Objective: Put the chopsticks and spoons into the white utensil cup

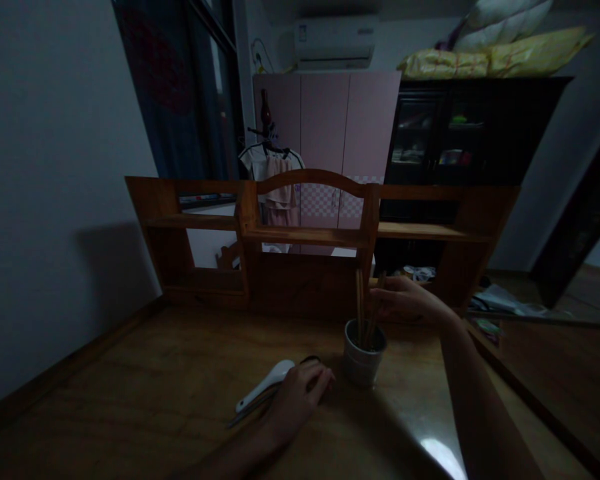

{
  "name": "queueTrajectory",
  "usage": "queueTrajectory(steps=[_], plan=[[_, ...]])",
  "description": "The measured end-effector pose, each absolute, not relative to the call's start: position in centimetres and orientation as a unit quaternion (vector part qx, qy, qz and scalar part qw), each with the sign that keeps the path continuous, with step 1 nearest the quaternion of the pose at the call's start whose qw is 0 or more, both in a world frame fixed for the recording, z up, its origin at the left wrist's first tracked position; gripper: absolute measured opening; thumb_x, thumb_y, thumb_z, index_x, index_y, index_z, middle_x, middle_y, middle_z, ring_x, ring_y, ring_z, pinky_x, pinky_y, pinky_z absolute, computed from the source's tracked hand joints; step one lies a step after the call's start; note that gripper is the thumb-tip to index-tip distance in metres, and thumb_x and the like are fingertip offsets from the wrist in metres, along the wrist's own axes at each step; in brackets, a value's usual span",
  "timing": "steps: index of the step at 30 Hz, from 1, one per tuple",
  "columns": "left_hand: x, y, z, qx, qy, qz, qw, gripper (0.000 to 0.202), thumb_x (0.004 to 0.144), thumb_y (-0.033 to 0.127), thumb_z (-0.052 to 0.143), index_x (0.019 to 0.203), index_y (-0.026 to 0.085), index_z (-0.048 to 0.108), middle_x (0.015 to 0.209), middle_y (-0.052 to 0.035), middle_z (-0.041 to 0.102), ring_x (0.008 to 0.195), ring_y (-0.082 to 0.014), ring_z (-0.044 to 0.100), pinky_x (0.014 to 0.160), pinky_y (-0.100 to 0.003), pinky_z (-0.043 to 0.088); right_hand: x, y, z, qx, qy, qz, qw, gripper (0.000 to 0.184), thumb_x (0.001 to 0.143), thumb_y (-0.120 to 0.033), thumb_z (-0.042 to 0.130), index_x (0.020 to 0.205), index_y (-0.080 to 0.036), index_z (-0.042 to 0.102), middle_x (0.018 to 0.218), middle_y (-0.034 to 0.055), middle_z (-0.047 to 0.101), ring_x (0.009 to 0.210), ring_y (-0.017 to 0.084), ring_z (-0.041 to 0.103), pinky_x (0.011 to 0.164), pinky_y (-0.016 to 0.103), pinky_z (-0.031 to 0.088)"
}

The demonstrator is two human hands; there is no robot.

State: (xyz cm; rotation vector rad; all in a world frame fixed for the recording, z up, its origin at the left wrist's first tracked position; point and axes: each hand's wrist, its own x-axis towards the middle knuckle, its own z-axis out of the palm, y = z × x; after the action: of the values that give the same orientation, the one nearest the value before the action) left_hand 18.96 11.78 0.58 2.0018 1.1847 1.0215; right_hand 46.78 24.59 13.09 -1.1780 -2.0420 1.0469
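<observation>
I see the left forearm (pixel 247 443), bare as far as it shows, slim in outline. The right forearm (pixel 473 393) is bare too, showing more of its length, slender at the wrist (pixel 449 321) and widening away from it. Left grip (pixel 300 393) and right grip (pixel 405 298) are bare hands with slim fingers (pixel 322 385), their finer detail lost in shadow.

Dim and cool overall, sinking almost to black around the dark cabinet (pixel 510 133). Casts a soft shadow (pixel 113 263) on the wall (pixel 55 133) beside the far left corner of the desk (pixel 180 367) and throws white glare (pixel 441 455) toward its right side. Soft in fine detail, stretched and slanting outward at both sides.
</observation>
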Motion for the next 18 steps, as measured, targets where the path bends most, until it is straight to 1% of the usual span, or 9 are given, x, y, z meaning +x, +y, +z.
queueTrajectory(steps=[4,9,18], plan=[[19.06,11.64,0.71,0.753,0.445,0.382,0.299,0.036,0.099,0.036,0.042,0.081,0.02,0.067,0.083,0.0001,0.064,0.082,-0.0132,0.061,0.076,-0.024,0.04,46.54,24.79,12.73,-0.434,-0.76,0.403,0.269,0.047,0.08,-0.058,0.066,0.096,-0.014,0.062,0.082,0.006,0.071,0.069,0.02,0.069,0.063,0.029,0.057],[19.06,11.61,0.56,0.754,0.444,0.386,0.291,0.036,0.099,0.035,0.041,0.079,0.02,0.066,0.084,-0.0006,0.064,0.082,-0.0141,0.06,0.076,-0.025,0.04,46.68,24.72,12.54,-0.433,-0.759,0.401,0.274,0.042,0.082,-0.055,0.065,0.09,-0.015,0.061,0.081,0.0048,0.07,0.069,0.018,0.069,0.063,0.028,0.056],[18.95,11.62,0.84,0.754,0.446,0.379,0.297,0.037,0.1,0.035,0.04,0.081,0.019,0.068,0.084,-0.001,0.065,0.082,-0.014,0.061,0.076,-0.024,0.04,46.91,24.36,12.71,-0.435,-0.768,0.386,0.269,0.04,0.083,-0.051,0.068,0.093,-0.013,0.063,0.08,0.0056,0.07,0.068,0.018,0.069,0.059,0.026,0.055]])
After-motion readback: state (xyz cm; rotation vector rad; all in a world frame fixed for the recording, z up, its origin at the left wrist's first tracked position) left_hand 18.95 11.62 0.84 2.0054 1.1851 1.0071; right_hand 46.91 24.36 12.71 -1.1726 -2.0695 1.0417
